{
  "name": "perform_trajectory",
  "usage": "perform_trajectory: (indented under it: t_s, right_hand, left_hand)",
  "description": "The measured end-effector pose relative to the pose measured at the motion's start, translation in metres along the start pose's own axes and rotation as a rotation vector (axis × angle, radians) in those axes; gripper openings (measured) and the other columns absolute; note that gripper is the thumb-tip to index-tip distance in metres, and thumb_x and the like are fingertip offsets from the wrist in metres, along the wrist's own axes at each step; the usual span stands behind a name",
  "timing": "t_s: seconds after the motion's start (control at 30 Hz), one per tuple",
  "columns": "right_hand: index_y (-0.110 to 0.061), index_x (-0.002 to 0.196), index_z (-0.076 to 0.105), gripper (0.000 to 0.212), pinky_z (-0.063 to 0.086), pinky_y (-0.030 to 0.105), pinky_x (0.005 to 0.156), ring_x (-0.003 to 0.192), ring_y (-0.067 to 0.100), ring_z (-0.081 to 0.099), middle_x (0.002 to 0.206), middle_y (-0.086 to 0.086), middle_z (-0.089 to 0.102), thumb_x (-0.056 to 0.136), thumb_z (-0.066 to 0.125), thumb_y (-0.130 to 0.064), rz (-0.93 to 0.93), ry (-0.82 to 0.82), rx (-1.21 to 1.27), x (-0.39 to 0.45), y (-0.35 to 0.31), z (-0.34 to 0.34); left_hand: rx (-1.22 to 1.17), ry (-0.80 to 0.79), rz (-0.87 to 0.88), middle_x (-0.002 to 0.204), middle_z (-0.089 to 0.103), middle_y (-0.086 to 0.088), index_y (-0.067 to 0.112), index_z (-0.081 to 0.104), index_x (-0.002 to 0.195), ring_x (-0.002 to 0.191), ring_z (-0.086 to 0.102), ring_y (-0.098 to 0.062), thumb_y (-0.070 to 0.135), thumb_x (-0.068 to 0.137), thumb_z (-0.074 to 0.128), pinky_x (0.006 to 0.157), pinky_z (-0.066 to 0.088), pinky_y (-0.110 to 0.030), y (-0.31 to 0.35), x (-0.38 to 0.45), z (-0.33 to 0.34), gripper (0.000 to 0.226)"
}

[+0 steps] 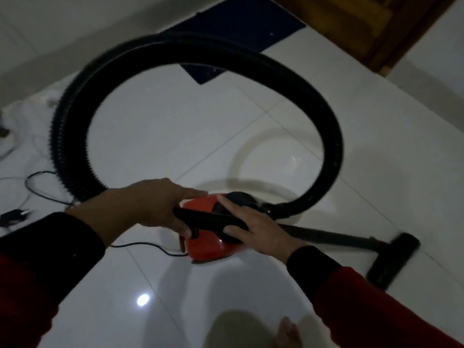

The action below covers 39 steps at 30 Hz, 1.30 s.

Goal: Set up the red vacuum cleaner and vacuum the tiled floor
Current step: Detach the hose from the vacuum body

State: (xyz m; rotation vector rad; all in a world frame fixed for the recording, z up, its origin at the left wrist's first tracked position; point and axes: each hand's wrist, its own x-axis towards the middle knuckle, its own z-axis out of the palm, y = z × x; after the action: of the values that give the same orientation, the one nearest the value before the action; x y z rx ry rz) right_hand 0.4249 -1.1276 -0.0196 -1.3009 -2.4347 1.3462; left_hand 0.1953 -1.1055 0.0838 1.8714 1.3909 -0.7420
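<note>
On tiled floor, red vacuum cleaner

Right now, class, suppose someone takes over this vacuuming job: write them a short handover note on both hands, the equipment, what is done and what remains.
Left hand: grips the black handle above the red vacuum cleaner.
Right hand: fingers straight, touching the cleaner's top.
Black hose is attached to the cleaner's front and loops high.
Wand with floor nozzle lies on the tiled floor to the right.
Power cord trails left; a plug lies on the floor, seemingly unplugged.
Left: probably plug in, then vacuum.
</note>
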Motion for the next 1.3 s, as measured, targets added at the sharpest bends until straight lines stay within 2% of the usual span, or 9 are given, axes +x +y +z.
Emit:
perform_trajectory:
  t_s: [0.07, 0.17, 0.37, 0.47, 0.53, 0.7, 0.9, 1.07, 1.3]
  right_hand:
    - [-0.079, 0.126, -0.004, 0.059, 0.042, 0.036, 0.100, 0.114, 0.020, 0.053, 0.123, 0.005, 0.056, 0.089, 0.040, -0.064, -0.062, 0.036, 0.045, 0.016, 0.008, 0.005]
    - [-0.076, 0.130, 0.003, 0.056, 0.041, 0.032, 0.104, 0.122, 0.015, 0.050, 0.134, 0.003, 0.054, 0.087, 0.038, -0.068, -0.180, 0.114, 0.045, 0.035, 0.020, 0.013]
    - [-0.075, 0.131, 0.015, 0.055, 0.043, 0.017, 0.074, 0.079, 0.009, 0.053, 0.085, -0.008, 0.055, 0.085, 0.045, -0.067, -0.439, 0.194, -0.077, 0.066, 0.038, 0.034]
    - [-0.069, 0.136, 0.016, 0.059, 0.039, 0.016, 0.075, 0.081, 0.009, 0.049, 0.085, -0.022, 0.053, 0.084, 0.046, -0.069, -0.529, 0.187, -0.184, 0.075, 0.043, 0.036]
    - [-0.067, 0.137, 0.019, 0.065, 0.043, 0.016, 0.088, 0.098, 0.008, 0.056, 0.107, -0.017, 0.062, 0.081, 0.053, -0.067, -0.523, 0.159, -0.181, 0.078, 0.049, 0.035]
    - [-0.062, 0.142, 0.014, 0.089, 0.034, 0.016, 0.108, 0.134, -0.003, 0.039, 0.147, -0.028, 0.035, 0.085, 0.072, -0.024, -0.495, 0.050, -0.199, 0.072, 0.055, 0.035]
    - [-0.075, 0.131, -0.007, 0.103, 0.049, 0.029, 0.085, 0.092, 0.015, 0.057, 0.109, -0.002, 0.054, 0.085, 0.071, -0.025, -0.464, 0.146, -0.460, 0.063, 0.057, 0.053]
    - [-0.071, 0.135, -0.001, 0.100, 0.051, 0.040, 0.086, 0.095, 0.025, 0.060, 0.110, 0.010, 0.061, 0.085, 0.070, -0.023, -0.482, 0.198, -0.459, 0.071, 0.060, 0.057]
    - [-0.070, 0.136, 0.001, 0.096, 0.051, 0.040, 0.092, 0.107, 0.026, 0.060, 0.126, 0.013, 0.059, 0.087, 0.069, -0.023, -0.498, 0.219, -0.448, 0.071, 0.057, 0.055]
  left_hand:
    - [0.304, 0.448, -0.021, 0.104, 0.069, 0.010, 0.044, 0.041, 0.138, 0.103, 0.061, -0.014, 0.072, 0.068, 0.057, 0.103, 0.030, -0.051, -0.020, 0.006, 0.021, 0.077]
    - [0.348, 1.128, 0.020, 0.124, 0.064, -0.004, 0.031, 0.070, 0.110, 0.122, 0.052, -0.025, 0.068, 0.067, 0.064, 0.096, 0.017, -0.079, -0.041, 0.014, 0.070, 0.057]
    - [-0.459, 1.747, -0.263, 0.149, 0.008, -0.005, 0.046, 0.046, 0.129, 0.140, 0.010, -0.026, 0.070, 0.074, 0.052, 0.116, 0.012, -0.042, -0.032, 0.075, 0.148, 0.060]
    - [-1.000, 1.707, 0.029, 0.148, 0.024, 0.014, 0.059, 0.019, 0.138, 0.131, 0.031, 0.003, 0.068, 0.077, 0.048, 0.106, 0.030, -0.015, -0.020, 0.099, 0.158, 0.068]
    - [-1.081, 1.656, 0.189, 0.115, 0.054, 0.039, 0.057, 0.002, 0.141, 0.104, 0.058, 0.008, 0.061, 0.084, 0.047, 0.091, 0.048, -0.013, -0.019, 0.111, 0.164, 0.073]
    - [-1.140, 1.661, 0.252, 0.076, 0.064, -0.004, 0.052, -0.002, 0.144, 0.079, 0.062, -0.035, 0.032, 0.094, 0.052, 0.085, 0.054, -0.045, -0.016, 0.129, 0.166, 0.077]
    - [-1.238, 1.624, 0.234, 0.090, 0.070, -0.012, 0.055, -0.003, 0.142, 0.085, 0.066, -0.026, 0.027, 0.094, 0.054, 0.082, 0.053, -0.028, -0.012, 0.132, 0.183, 0.080]
    - [-1.191, 1.640, 0.082, 0.112, 0.061, 0.013, 0.064, -0.004, 0.131, 0.088, 0.064, 0.005, 0.031, 0.091, 0.057, 0.071, 0.045, -0.002, -0.009, 0.147, 0.209, 0.080]
    - [-0.924, 1.300, -0.086, 0.125, 0.061, 0.002, 0.021, 0.061, 0.125, 0.114, 0.054, -0.011, 0.039, 0.082, 0.066, 0.095, 0.036, -0.015, -0.025, 0.181, 0.284, 0.047]
